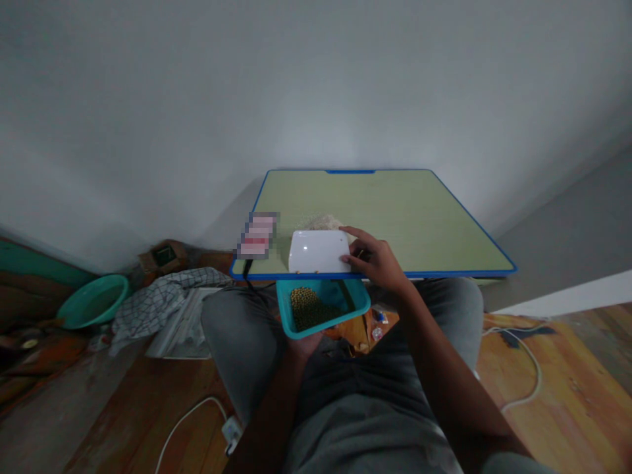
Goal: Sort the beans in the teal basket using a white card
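Observation:
My right hand (pixel 372 260) grips the right side of a shiny white rectangular container (pixel 318 250) at the table's front edge, thumb and fingers closed on it. A few pale round beans (pixel 316 272) lie along its lower edge. Just below that edge is a teal plastic basin (pixel 366 306), tilted, with yellow and dark green beans (pixel 311 308) in it. My left hand (pixel 303 343) supports the basin from underneath, and most of its fingers are hidden. Behind the white container sits a heap of white grains (pixel 326 224) that looks like rice.
The pale green folding table (pixel 395 204) has a blue rim and stands against the wall. A blurred pink-and-white object (pixel 257 235) lies on its left side. On the floor are a green basin (pixel 96 303), a checked cloth (pixel 153 306) and a white cable (pixel 536 368).

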`<state>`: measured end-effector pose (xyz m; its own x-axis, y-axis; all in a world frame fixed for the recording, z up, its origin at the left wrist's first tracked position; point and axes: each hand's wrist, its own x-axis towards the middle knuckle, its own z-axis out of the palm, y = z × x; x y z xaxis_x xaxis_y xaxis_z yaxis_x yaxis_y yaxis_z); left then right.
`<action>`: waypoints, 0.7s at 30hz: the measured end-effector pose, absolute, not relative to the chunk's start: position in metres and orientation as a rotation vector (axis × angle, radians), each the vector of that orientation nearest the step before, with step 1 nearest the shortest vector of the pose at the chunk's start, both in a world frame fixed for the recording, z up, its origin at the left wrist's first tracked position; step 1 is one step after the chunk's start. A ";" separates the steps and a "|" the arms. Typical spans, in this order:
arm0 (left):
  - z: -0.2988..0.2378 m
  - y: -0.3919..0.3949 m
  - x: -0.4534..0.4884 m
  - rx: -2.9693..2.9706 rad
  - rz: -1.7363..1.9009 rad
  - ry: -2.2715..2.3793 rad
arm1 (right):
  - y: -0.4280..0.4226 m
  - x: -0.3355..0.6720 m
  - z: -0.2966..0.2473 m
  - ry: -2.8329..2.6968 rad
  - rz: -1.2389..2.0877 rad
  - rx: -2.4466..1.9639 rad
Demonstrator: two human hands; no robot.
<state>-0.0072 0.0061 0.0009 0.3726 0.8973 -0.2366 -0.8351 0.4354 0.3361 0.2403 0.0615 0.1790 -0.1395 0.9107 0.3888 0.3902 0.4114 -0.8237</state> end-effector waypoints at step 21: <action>-0.014 0.007 -0.007 0.164 1.112 0.496 | 0.062 0.241 0.178 -1.590 0.885 -1.064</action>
<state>-0.0072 0.0073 -0.0138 0.3471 0.8887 -0.2997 -0.8170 0.4434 0.3686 0.2408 0.0617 0.1776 -0.1261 0.9363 0.3279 0.2150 0.3485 -0.9123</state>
